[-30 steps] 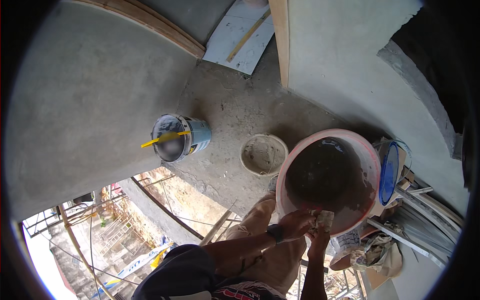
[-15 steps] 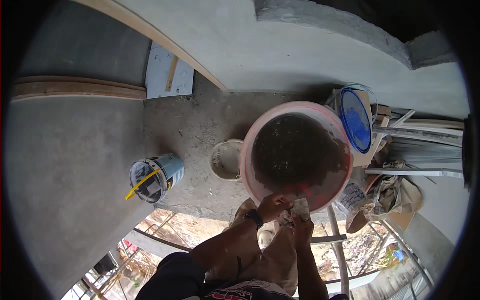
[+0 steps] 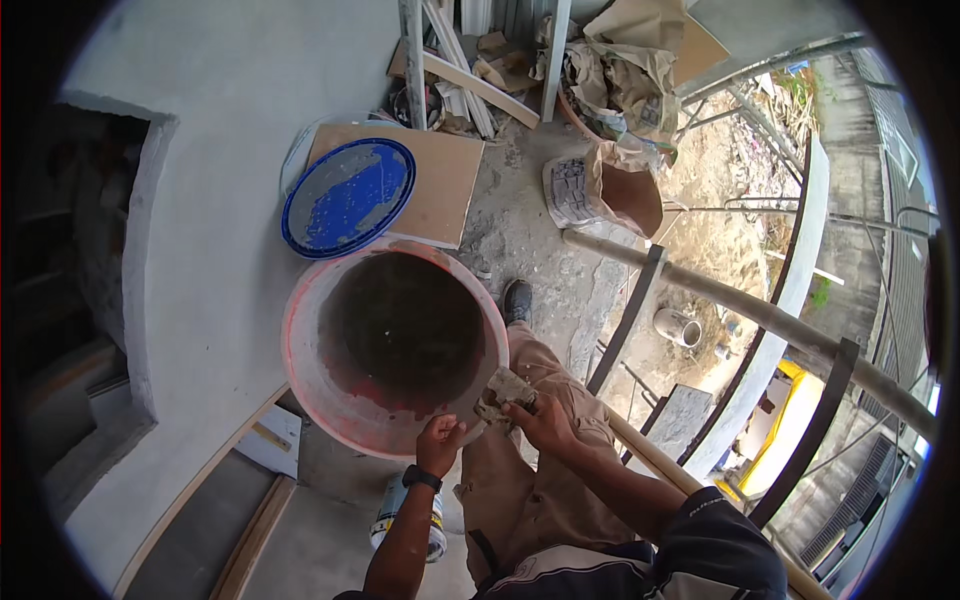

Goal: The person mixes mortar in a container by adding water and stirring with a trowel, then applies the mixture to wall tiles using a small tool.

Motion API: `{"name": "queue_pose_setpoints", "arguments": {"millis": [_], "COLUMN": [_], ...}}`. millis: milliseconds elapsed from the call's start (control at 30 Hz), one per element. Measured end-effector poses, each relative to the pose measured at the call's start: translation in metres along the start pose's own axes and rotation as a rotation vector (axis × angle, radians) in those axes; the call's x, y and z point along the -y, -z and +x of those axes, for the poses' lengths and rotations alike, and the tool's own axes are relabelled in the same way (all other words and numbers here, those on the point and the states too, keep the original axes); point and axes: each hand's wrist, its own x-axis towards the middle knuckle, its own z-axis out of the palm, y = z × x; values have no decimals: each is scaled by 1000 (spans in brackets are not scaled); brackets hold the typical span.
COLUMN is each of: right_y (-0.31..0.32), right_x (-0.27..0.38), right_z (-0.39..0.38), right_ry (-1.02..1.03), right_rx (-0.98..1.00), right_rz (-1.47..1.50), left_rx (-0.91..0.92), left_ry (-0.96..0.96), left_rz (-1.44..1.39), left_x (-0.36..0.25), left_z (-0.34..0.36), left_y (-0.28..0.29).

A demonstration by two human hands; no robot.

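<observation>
A large pinkish tub (image 3: 296,345) stands before me with dark grey liquid in it and red stains along its inner wall. At its near right rim, my right hand (image 3: 541,420) is closed on a small, flat, pale piece caked in grey (image 3: 508,388); its exact kind does not show. My left hand (image 3: 438,446), with a dark watch on the wrist, is beside the tub's near rim, apart from the right. Its fingers are curled together, and I cannot make out whether anything is between them.
A blue lid (image 3: 350,195) smeared with grey leans by the tub's far left, over a brown board (image 3: 437,185). An open paper sack (image 3: 625,190) stands far right. Scaffold poles (image 3: 760,315) border the drop to sandy ground on my right. A bucket (image 3: 392,520) lies partly behind my left forearm.
My view has swung to the right, bringing the poles and outdoor ground further into sight. My hands, earlier close together at the caked piece, have parted, and the right one keeps it.
</observation>
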Motion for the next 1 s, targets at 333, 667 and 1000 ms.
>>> {"name": "queue_pose_setpoints", "arguments": {"millis": [333, 667, 1000], "right_y": [48, 79, 68], "right_x": [12, 22, 55], "right_z": [26, 73, 95], "right_ry": [-56, -51, 247], "right_rx": [29, -3, 242], "right_rz": [238, 27, -219], "left_rx": [21, 103, 1], "left_ry": [97, 366, 431], "left_rz": [109, -301, -628], "left_x": [-84, -178, -191], "left_z": [44, 76, 78], "left_y": [-20, -80, -63]}}
